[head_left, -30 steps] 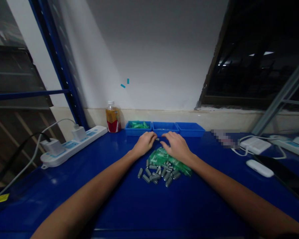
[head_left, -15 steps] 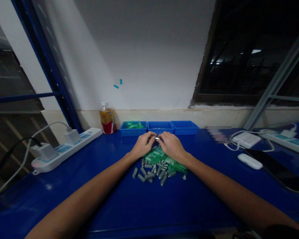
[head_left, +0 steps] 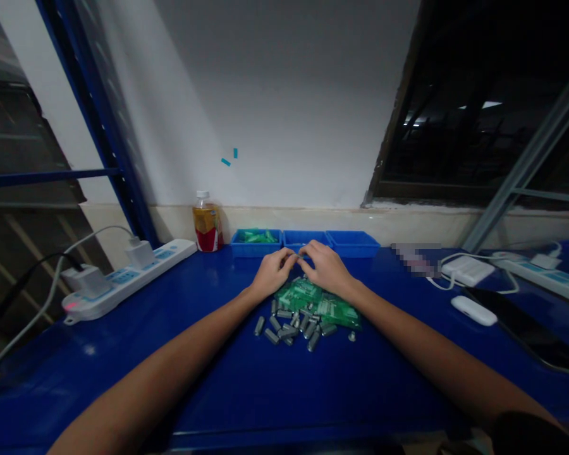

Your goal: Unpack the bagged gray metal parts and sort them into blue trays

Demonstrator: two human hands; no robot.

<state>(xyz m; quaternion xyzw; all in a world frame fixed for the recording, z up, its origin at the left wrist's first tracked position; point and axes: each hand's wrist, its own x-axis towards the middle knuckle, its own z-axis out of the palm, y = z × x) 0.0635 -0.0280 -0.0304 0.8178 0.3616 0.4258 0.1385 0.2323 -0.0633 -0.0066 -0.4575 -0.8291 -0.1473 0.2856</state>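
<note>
My left hand [head_left: 274, 272] and my right hand [head_left: 325, 268] meet fingertip to fingertip above the blue table [head_left: 227, 385], just in front of the middle blue bin [head_left: 305, 239]. Both pinch something small between them; it is too small to identify. Under my right hand lies a heap of green plastic pieces [head_left: 320, 301]. Several small grey metal cylinders [head_left: 291, 325] lie loose in front of that heap.
Three blue bins stand at the back: the left bin [head_left: 255, 242] holds green pieces, the right bin [head_left: 353, 242] looks bare. A drink bottle [head_left: 207, 222] stands beside them. A power strip with chargers [head_left: 126, 278] is left; white devices [head_left: 474, 310] and cables are right.
My hands came together from apart and now pinch at one spot. The camera view shifted slightly; the heap and cylinders stay put.
</note>
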